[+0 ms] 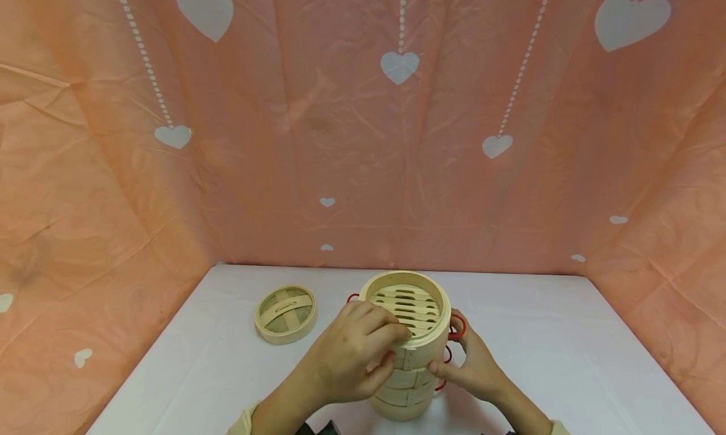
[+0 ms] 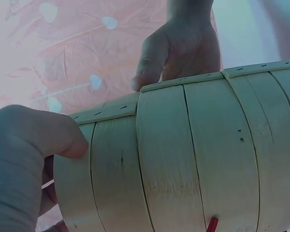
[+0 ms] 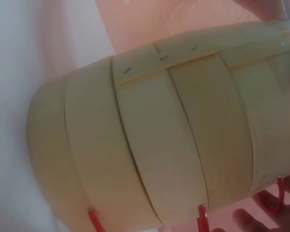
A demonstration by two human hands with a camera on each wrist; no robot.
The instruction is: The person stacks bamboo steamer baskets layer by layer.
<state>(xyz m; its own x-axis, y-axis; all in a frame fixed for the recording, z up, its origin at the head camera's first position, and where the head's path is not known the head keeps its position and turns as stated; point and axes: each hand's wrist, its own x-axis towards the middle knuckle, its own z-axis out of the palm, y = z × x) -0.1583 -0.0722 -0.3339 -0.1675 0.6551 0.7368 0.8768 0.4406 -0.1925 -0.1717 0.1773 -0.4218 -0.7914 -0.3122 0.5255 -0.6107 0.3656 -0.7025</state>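
A stack of round bamboo steamer baskets stands upright on the table, its slatted top tier uncovered. My left hand grips the near-left rim of that top tier, fingers over the edge. In the left wrist view, the left thumb presses on the outer wall. On the other side my right hand holds the upper part of the stack, thumb on the front wall and fingers behind, beside a red handle. More red handles line the wall in the right wrist view.
A round woven bamboo lid lies on the white tabletop, left of the stack. Behind and at both sides hangs a pink-orange cloth with white hearts. Dark pieces show at the left wrist.
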